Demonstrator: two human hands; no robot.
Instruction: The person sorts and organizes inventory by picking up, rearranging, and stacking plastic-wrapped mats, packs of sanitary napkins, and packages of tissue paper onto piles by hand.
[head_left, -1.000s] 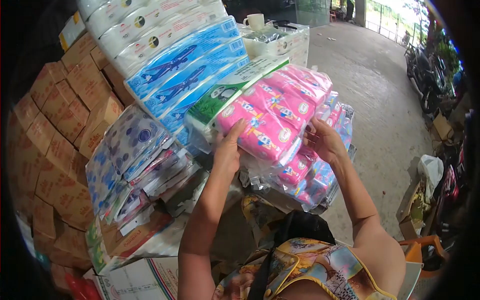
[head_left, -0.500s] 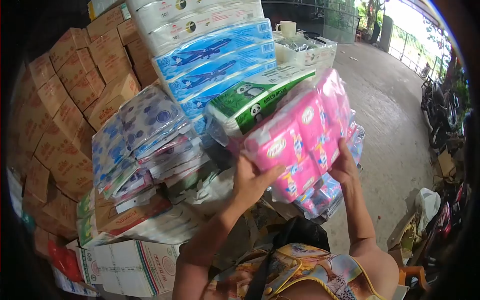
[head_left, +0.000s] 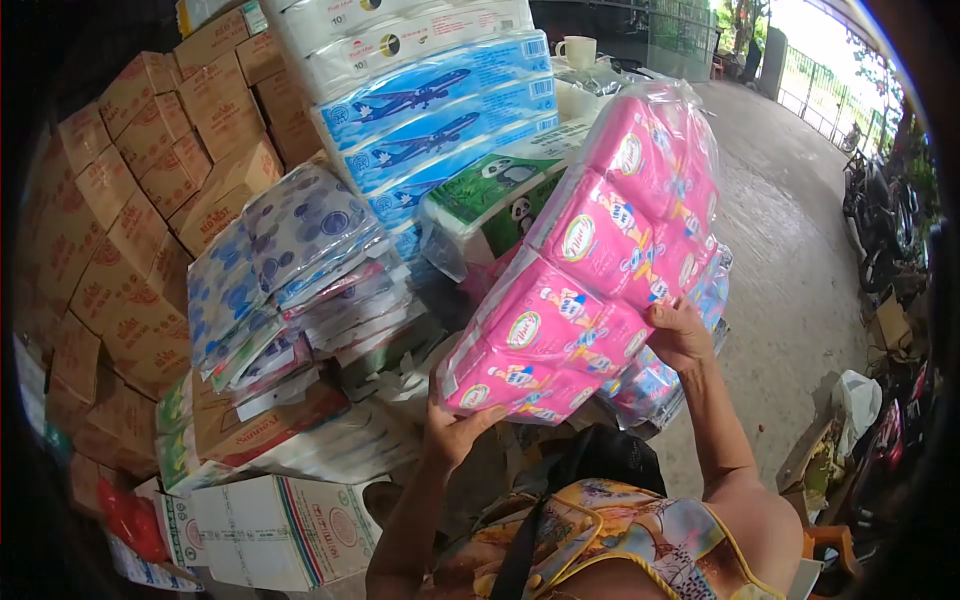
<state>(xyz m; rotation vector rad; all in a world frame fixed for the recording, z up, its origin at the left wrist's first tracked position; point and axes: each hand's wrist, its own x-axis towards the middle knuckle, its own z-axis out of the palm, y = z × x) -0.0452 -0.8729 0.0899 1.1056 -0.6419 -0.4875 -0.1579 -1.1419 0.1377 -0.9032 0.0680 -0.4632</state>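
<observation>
Held up in front of me is a large clear plastic bag of pink packs (head_left: 590,270), tilted so its far end points up and right. My left hand (head_left: 458,425) grips its lower left corner, thumb on the front face. On the right edge, my right hand (head_left: 682,335) is closed with its thumb on top and its fingers mostly behind the bag. Partly covered by it lies a green panda-print tissue pack (head_left: 500,185). Below my right hand are blue and pink plastic packs (head_left: 655,385).
Blue airplane-print packs (head_left: 430,95) are stacked at the back, with a cream mug (head_left: 577,52) beyond. Folded plastic-wrapped goods (head_left: 310,230) pile up left of centre. Brown cartons (head_left: 140,250) fill the left side. A white carton (head_left: 275,530) sits low left; motorbikes (head_left: 880,220) stand far right.
The bag of pink packs has turned to show more of its broad face and now reaches higher. My left hand has shifted down and left to its lower corner; my right hand stays at its right edge.
</observation>
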